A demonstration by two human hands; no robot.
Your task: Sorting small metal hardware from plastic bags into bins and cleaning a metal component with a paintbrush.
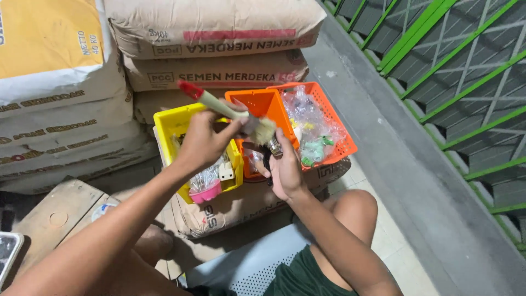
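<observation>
My left hand grips a paintbrush with a pale handle, a red tip and light bristles, raised over the bins. Its bristles meet a small metal fitting that my right hand pinches by the fingertips. Under both hands sit a yellow plastic bin with small parts and a pink cup, and an orange bin. An orange mesh basket to the right holds clear bags of small green and yellow pieces.
The bins rest on a brown paper sack lying flat. Stacked cement sacks rise behind and to the left. A wooden board lies lower left. A grey concrete ledge and green metal railing run on the right. My bare knees show below.
</observation>
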